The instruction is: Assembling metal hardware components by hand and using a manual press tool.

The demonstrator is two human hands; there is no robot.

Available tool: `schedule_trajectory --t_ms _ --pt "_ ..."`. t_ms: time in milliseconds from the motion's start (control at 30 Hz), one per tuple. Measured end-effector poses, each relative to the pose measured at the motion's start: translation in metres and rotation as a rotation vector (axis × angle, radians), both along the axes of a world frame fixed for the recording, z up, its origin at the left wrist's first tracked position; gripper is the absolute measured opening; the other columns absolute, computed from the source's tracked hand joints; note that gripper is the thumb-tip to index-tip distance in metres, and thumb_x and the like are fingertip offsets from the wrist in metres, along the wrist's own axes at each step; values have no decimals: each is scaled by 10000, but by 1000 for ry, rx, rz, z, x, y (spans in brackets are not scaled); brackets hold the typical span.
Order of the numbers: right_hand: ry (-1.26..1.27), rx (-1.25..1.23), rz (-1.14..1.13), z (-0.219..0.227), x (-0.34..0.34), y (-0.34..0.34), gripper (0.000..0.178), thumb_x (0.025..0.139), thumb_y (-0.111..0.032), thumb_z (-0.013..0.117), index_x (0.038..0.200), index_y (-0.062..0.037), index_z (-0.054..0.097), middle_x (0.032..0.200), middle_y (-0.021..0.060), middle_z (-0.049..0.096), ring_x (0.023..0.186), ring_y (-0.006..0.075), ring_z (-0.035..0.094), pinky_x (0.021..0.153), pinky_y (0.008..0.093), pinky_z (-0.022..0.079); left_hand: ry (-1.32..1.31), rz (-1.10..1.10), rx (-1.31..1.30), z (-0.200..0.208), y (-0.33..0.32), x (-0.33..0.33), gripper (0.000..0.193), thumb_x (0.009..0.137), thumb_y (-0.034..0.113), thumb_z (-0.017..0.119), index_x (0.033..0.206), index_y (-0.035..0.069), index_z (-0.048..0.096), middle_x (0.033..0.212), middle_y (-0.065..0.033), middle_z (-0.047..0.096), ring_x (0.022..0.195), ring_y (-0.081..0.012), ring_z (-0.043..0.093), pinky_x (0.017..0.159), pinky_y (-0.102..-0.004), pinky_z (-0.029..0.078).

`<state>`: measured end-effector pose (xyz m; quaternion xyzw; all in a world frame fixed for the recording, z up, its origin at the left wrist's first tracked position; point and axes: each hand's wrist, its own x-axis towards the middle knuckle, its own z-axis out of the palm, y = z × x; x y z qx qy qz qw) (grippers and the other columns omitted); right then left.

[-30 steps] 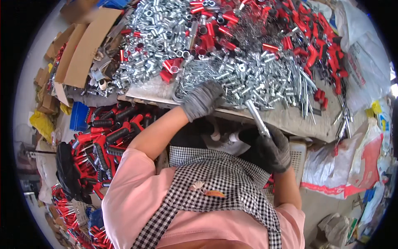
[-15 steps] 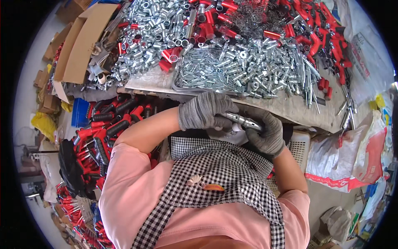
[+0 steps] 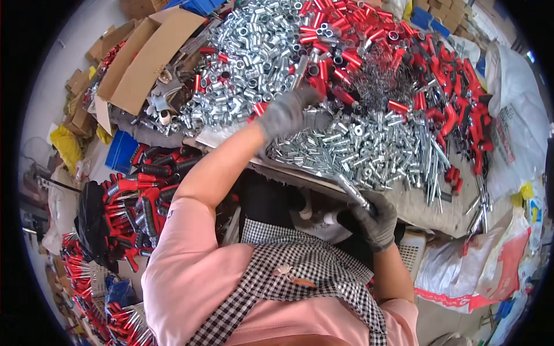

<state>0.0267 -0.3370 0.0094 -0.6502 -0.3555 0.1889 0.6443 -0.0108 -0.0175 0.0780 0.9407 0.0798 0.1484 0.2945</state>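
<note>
My right hand [image 3: 376, 224], in a grey knit glove, is closed around a slim silver metal tube [image 3: 352, 191] near the table's front edge. The tube slants up and to the left out of the fist. My left hand [image 3: 285, 114], gloved alike, stretches over the parts heap and is smeared by motion, so its grip is unclear. It is nearest to the red metal sleeves [image 3: 323, 70] and the silver collars [image 3: 268, 37]. Below it, small silver pins and bolts [image 3: 358, 150] lie in a shallow metal tray.
Wire springs [image 3: 384, 75] and red-and-black handles [image 3: 453, 86] lie farther right on the table. An open cardboard box [image 3: 141, 72] stands at the left. Finished-looking red tools [image 3: 144, 196] are piled low at left, beside a blue bin [image 3: 121, 151]. A white-and-red sack [image 3: 473, 265] stands at right.
My left hand has left the tube and moved up and away over the heap. My right hand keeps the tube, now lower in view. The whole view has shifted and tilted.
</note>
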Motion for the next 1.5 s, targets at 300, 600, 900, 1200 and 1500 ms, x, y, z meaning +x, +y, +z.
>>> schedule_trajectory --t_ms 300,600,900,1200,1500 --pt "-36 -45 -131 13 -8 -4 333 782 -170 744 1037 9 626 808 64 654 695 112 610 643 254 496 84 592 269 -57 98 93 669 720 463 694 1210 37 536 1131 -228 599 977 -355 623 829 -420 498" --pt "-135 -148 -204 2 -5 -15 296 735 -78 740 1009 -8 652 798 75 665 690 114 627 638 254 508 -134 -207 -549 8 40 -40 250 840 148 628 1047 9 652 895 -64 653 592 -87 572 524 -210 464" --pt "-146 -75 46 -1 -21 -15 292 727 -51 761 988 -8 639 863 79 675 775 132 646 698 260 527 286 -347 -717 -14 -63 -93 246 829 165 680 1012 1 661 826 -69 658 639 -114 615 575 -251 496" --pt "287 -121 143 -27 -50 -3 715 638 -224 869 1232 8 546 997 72 659 906 102 612 784 259 509 198 -341 -744 -46 -117 -89 468 938 425 485 848 4 668 689 -88 643 634 -174 610 625 -306 495" --pt "47 -246 147 -36 -27 -7 447 731 -206 792 1085 19 637 909 119 685 828 141 650 745 269 519 312 -260 -873 -69 -128 -70 383 922 389 540 894 21 639 704 -91 627 511 -121 568 447 -245 450"
